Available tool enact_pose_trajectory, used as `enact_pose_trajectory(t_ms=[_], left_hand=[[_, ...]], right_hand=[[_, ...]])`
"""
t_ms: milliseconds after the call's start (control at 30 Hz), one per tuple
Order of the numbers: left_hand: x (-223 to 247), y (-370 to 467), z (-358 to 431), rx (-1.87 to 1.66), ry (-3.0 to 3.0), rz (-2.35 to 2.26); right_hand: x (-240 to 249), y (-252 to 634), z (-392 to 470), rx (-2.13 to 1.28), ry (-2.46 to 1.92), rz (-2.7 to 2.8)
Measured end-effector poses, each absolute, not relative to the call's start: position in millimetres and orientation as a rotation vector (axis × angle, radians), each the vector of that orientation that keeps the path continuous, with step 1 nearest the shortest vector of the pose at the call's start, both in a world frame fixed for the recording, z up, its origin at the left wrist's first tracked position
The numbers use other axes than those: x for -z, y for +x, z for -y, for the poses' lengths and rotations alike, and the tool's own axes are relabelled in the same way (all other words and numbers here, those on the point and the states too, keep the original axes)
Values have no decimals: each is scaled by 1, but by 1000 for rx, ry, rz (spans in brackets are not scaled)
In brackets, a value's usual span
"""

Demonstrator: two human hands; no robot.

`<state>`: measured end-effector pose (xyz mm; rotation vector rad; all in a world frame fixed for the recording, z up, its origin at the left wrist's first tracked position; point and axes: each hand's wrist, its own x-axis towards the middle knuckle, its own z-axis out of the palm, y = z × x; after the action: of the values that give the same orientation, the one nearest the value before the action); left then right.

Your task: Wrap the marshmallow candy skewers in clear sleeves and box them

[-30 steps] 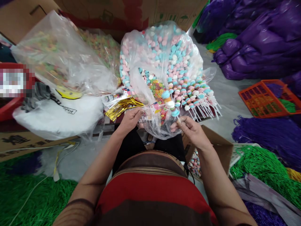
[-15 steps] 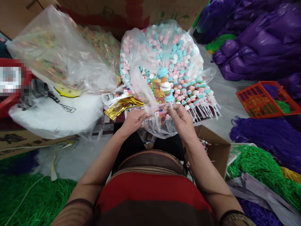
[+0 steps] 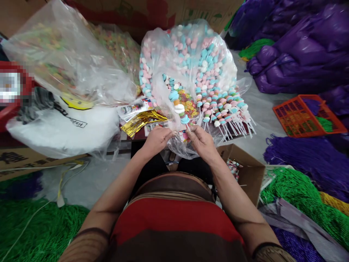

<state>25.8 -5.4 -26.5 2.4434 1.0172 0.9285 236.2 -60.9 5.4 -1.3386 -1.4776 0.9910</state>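
My right hand (image 3: 201, 141) pinches the white stick of a marshmallow skewer (image 3: 179, 108). Its blue, orange, white and green pieces point up and slightly left. Opposite, my left hand (image 3: 157, 141) is closed on the edge of a small printed plastic bag (image 3: 183, 137), its colourful print showing between both hands. Just left of the skewer's foot lie gold twist ties (image 3: 140, 122) and a stack of printed bags (image 3: 133, 109). Behind the skewer, an open plastic bag holds ring-shaped gummies (image 3: 188, 103). Several finished-looking marshmallow skewers (image 3: 226, 109) lie to the right, sticks toward me.
A large clear bag of marshmallows (image 3: 209, 51) stands at the back, with bags of gummies (image 3: 46, 54) left of it. A white plastic bag (image 3: 62, 127) lies at left. An open cardboard box (image 3: 249, 174) sits below right, near an orange basket (image 3: 289, 116).
My right hand has moved left and a little down with the marshmallow skewer, which now tilts left beside the small bag. My left hand has stayed nearly in place.
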Motion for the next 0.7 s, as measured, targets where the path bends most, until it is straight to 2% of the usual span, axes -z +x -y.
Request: enact_pose_trajectory(t_ms=[167,300,500,700], left_hand=[[23,20,5,-921,2123,-1002],[19,9,6,-981,1782,-949],[28,1,7,-1009,1417,-838],[33,6,9,-979,1306,-808]], right_hand=[[-14,241,65,-1112,-1235,1386],[-28,257,77,-1074,-1182,1272],[-29,297,96,-1020,-1324,1295],[-20,317,105,-896,-1487,1473]])
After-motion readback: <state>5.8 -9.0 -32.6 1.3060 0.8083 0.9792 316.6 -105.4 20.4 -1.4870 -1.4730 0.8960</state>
